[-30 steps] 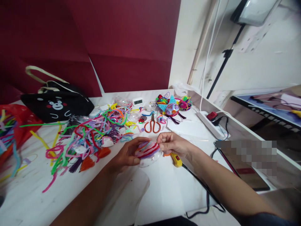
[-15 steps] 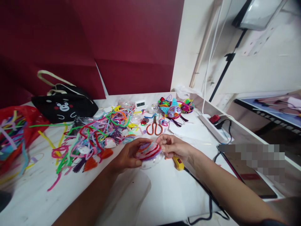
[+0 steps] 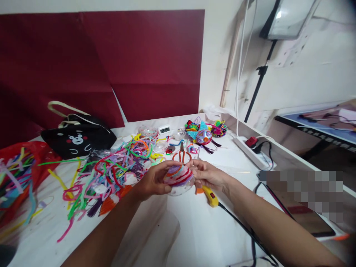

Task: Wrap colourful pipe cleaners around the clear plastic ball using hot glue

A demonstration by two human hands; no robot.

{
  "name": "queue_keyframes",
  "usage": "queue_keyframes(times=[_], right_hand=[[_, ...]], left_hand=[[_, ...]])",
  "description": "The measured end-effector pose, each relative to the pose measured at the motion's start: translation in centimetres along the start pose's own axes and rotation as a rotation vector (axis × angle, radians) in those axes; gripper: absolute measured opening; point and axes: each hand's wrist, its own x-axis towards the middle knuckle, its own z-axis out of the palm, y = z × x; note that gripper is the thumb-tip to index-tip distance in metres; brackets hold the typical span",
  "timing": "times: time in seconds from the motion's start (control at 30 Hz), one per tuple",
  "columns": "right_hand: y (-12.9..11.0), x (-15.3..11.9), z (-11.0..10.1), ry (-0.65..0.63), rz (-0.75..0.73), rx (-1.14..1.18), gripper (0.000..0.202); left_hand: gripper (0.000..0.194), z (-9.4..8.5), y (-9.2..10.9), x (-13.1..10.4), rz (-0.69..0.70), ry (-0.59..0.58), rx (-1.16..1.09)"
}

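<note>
Between my hands is a clear plastic ball (image 3: 178, 175), its upper part covered with stripes of fuzzy pipe cleaner in purple, orange, pink, white and red. My left hand (image 3: 155, 179) grips its left side, thumb low and fingers over the top. On the right side, my right hand (image 3: 205, 174) pinches at the edge of the striped part; whatever lies between the fingertips is too small to make out. Just below that hand rests a yellow corded tool (image 3: 211, 197) resembling a glue gun. Orange-handled scissors (image 3: 182, 154) lie right behind the ball.
A tangled heap of pipe cleaners (image 3: 111, 163) spreads to the left, beside a red bag (image 3: 36, 157) of more strips and a black bag (image 3: 78, 142). Finished colourful fish-like ornaments (image 3: 204, 135) sit at the back. A power strip (image 3: 254, 152) and tablet-like device (image 3: 306, 218) are right.
The camera view has tilted up slightly, so the table appears lower. Both hands keep hold of the ball, which has turned a little, showing more purple on top.
</note>
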Motion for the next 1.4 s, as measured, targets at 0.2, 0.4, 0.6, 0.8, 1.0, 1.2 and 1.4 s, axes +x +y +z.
queue_keyframes(times=[0.2,0.4,0.6,0.8,1.0,1.2,1.4], right_hand=[[-0.6,0.0,-0.6,-0.065,-0.068,0.068,0.063],[-0.7,0.1,-1.2,-0.082,-0.108,0.092,0.058],[0.1,0.4,-1.9,-0.063,-0.076,0.087,0.06],[0.2,0.5,-1.7,-0.024,-0.082,0.093,0.055],[-0.4,0.3,-1.0,0.043,-0.095,0.142,0.057],[-0.2,0.4,-1.2,0.046,-0.112,0.178,0.055],[0.0,0.4,-1.5,0.012,-0.128,0.176,0.057]], left_hand=[[0.068,-0.1,0.6,2.2,-0.012,-0.083,-0.038],[0.069,-0.5,0.0,3.3,0.046,-0.157,-0.043],[0.071,-1.1,-0.5,3.2,-0.03,-0.136,-0.074],[0.069,-1.0,-0.3,3.0,-0.071,-0.062,-0.084],[0.067,-0.4,0.0,3.3,-0.067,-0.025,-0.089],[0.065,-0.2,0.2,3.5,-0.048,-0.026,-0.069],[0.066,-0.1,0.3,3.4,-0.04,0.002,-0.08]])
